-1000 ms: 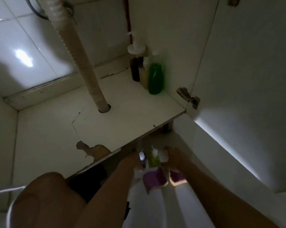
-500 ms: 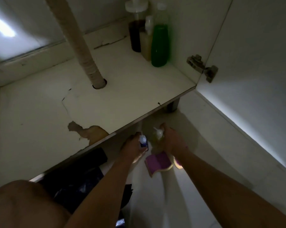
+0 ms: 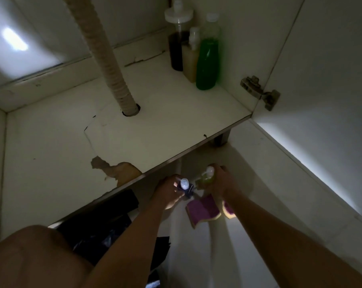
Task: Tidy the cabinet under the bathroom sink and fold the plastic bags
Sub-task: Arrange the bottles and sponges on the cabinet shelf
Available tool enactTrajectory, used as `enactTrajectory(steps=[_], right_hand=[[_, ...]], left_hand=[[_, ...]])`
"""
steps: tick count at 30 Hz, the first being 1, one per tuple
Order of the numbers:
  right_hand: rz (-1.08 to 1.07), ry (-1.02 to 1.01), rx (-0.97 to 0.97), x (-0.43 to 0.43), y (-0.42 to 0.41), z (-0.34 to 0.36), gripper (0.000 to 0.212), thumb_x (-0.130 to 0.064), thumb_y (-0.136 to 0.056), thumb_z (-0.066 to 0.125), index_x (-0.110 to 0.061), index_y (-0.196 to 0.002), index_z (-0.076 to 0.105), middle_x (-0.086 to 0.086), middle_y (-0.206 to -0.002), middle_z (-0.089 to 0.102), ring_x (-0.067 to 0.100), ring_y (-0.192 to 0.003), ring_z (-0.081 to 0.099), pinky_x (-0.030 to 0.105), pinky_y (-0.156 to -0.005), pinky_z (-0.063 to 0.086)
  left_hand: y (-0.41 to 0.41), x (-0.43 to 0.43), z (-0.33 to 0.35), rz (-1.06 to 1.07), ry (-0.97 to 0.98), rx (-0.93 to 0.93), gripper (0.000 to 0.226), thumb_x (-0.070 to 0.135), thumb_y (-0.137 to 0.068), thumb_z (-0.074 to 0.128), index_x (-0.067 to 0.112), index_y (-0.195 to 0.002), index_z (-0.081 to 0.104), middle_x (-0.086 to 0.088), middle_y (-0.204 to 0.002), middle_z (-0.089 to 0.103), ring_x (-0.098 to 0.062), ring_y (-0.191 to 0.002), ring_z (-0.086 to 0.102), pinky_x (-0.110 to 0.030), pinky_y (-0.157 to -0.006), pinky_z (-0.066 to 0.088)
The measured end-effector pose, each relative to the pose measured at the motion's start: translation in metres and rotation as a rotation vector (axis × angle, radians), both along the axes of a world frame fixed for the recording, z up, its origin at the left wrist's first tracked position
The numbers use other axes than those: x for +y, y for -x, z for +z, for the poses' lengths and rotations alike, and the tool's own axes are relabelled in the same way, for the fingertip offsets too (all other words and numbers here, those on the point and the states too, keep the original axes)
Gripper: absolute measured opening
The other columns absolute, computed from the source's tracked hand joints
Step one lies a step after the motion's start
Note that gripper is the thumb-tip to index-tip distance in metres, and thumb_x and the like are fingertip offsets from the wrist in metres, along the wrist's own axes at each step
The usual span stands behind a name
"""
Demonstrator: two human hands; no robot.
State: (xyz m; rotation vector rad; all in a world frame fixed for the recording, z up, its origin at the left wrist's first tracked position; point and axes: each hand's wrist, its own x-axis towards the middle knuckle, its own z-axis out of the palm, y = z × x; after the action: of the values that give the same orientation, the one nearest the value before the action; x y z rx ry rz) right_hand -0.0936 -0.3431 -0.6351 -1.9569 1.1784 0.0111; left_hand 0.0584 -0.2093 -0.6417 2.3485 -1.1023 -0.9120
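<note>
My left hand point(image 3: 168, 193) grips a small dark blue bottle point(image 3: 185, 187) with a white cap, on the floor just in front of the open cabinet. Beside it my right hand point(image 3: 221, 183) grips a yellow-green pump bottle point(image 3: 207, 177). Two purple sponges point(image 3: 204, 209) lie on the floor right below the hands. Black plastic bags point(image 3: 105, 221) are heaped on the floor to the left, under the cabinet's front edge. The cabinet floor point(image 3: 134, 129) is white, cracked and chipped near the front.
Three bottles stand in the cabinet's back right corner: a dark pump bottle point(image 3: 177, 48), a beige one point(image 3: 191, 59) and a green one point(image 3: 207, 65). A ribbed drain hose point(image 3: 105, 57) goes down through the cabinet floor. The open door point(image 3: 321, 100) stands at the right. My knee point(image 3: 30, 258) is bottom left.
The view has dropped and come nearer to the cabinet. Both hands stay on the two small bottles and have shifted slightly toward the cabinet's front edge.
</note>
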Motion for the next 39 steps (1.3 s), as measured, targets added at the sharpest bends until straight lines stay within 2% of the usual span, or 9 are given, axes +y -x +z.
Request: enactTrajectory(steps=[3, 7, 12, 15, 20, 26, 32, 36, 39], right_hand=[[-0.133, -0.032, -0.033, 0.009, -0.003, -0.006, 0.069, -0.054, -0.069, 0.081, -0.027, -0.126, 0.052, 0.01, -0.121, 0.051, 0.027, -0.108, 0.055, 0.041, -0.092, 0.052], [-0.104, 0.039, 0.01, 0.008, -0.006, -0.008, 0.059, -0.051, -0.081, 0.073, -0.027, -0.129, 0.05, 0.012, -0.119, 0.056, 0.029, -0.111, 0.053, 0.036, -0.087, 0.048], [-0.172, -0.074, 0.007, -0.002, -0.003, -0.008, 0.091, -0.036, -0.069, 0.089, -0.014, -0.142, 0.039, 0.014, -0.135, 0.049, 0.029, -0.115, 0.055, 0.028, -0.083, 0.045], [-0.128, -0.086, 0.01, -0.007, 0.006, -0.006, 0.075, -0.032, -0.064, 0.092, -0.015, -0.124, 0.051, 0.007, -0.122, 0.057, 0.018, -0.099, 0.052, 0.02, -0.065, 0.038], [-0.132, -0.075, -0.091, -0.012, 0.022, 0.009, 0.065, -0.023, -0.069, 0.088, -0.019, -0.125, 0.055, 0.0, -0.111, 0.06, 0.02, -0.104, 0.058, 0.027, -0.079, 0.042], [-0.258, 0.265, -0.36, -0.011, 0.039, 0.061, 0.028, -0.04, -0.091, 0.069, -0.037, -0.109, 0.048, -0.009, -0.098, 0.062, 0.017, -0.093, 0.061, 0.027, -0.074, 0.049], [-0.248, 0.469, -0.502, -0.048, 0.036, 0.119, 0.062, -0.04, -0.077, 0.079, -0.034, -0.131, 0.05, -0.008, -0.123, 0.061, 0.015, -0.108, 0.059, 0.041, -0.088, 0.055], [-0.264, 0.367, -0.572, -0.066, 0.006, 0.155, 0.06, -0.035, -0.084, 0.076, -0.027, -0.138, 0.051, -0.006, -0.127, 0.062, 0.008, -0.109, 0.058, 0.028, -0.09, 0.05], [-0.287, 0.295, -0.526, -0.082, -0.015, 0.162, 0.051, -0.037, -0.091, 0.069, -0.027, -0.138, 0.052, -0.002, -0.13, 0.062, 0.017, -0.115, 0.059, 0.024, -0.089, 0.041]], left_hand=[[0.006, 0.003, -0.004, 0.08, 0.041, -0.018, 0.037, 0.028, -0.074, 0.083, 0.013, -0.102, 0.065, -0.002, -0.096, 0.071, -0.02, -0.087, 0.068, -0.032, -0.078, 0.056], [0.009, 0.004, -0.008, 0.076, 0.014, -0.02, 0.036, 0.029, -0.073, 0.08, 0.016, -0.101, 0.06, 0.0, -0.095, 0.071, -0.019, -0.087, 0.068, -0.034, -0.079, 0.056], [0.006, 0.001, -0.009, 0.045, -0.009, -0.054, 0.031, 0.021, -0.078, 0.078, 0.017, -0.104, 0.062, -0.001, -0.1, 0.071, -0.019, -0.091, 0.067, -0.03, -0.081, 0.055], [0.011, 0.0, -0.01, 0.082, 0.005, -0.012, 0.034, 0.018, -0.08, 0.078, 0.015, -0.109, 0.063, -0.001, -0.103, 0.071, -0.018, -0.093, 0.067, -0.031, -0.083, 0.055], [0.022, -0.005, 0.001, 0.097, 0.094, 0.022, 0.034, 0.016, -0.08, 0.078, 0.012, -0.11, 0.063, -0.003, -0.101, 0.072, -0.019, -0.093, 0.068, -0.033, -0.084, 0.056], [0.047, -0.021, 0.047, 0.067, 0.374, -0.199, 0.029, 0.048, -0.077, 0.07, 0.027, -0.092, 0.056, 0.015, -0.08, 0.058, 0.001, -0.068, 0.054, -0.004, -0.06, 0.034], [0.029, -0.069, 0.14, 0.032, 0.84, -0.341, 0.028, 0.041, -0.075, 0.072, 0.02, -0.085, 0.056, 0.009, -0.076, 0.055, -0.008, -0.064, 0.053, -0.018, -0.054, 0.041], [0.003, -0.106, 0.174, 0.052, 0.901, -0.431, 0.034, 0.048, -0.076, 0.067, 0.019, -0.091, 0.06, 0.008, -0.081, 0.06, -0.008, -0.068, 0.057, -0.02, -0.058, 0.046], [-0.02, -0.138, 0.171, 0.096, 0.848, -0.445, 0.036, 0.049, -0.079, 0.066, 0.018, -0.098, 0.065, 0.002, -0.086, 0.066, -0.015, -0.07, 0.063, -0.032, -0.062, 0.054]])
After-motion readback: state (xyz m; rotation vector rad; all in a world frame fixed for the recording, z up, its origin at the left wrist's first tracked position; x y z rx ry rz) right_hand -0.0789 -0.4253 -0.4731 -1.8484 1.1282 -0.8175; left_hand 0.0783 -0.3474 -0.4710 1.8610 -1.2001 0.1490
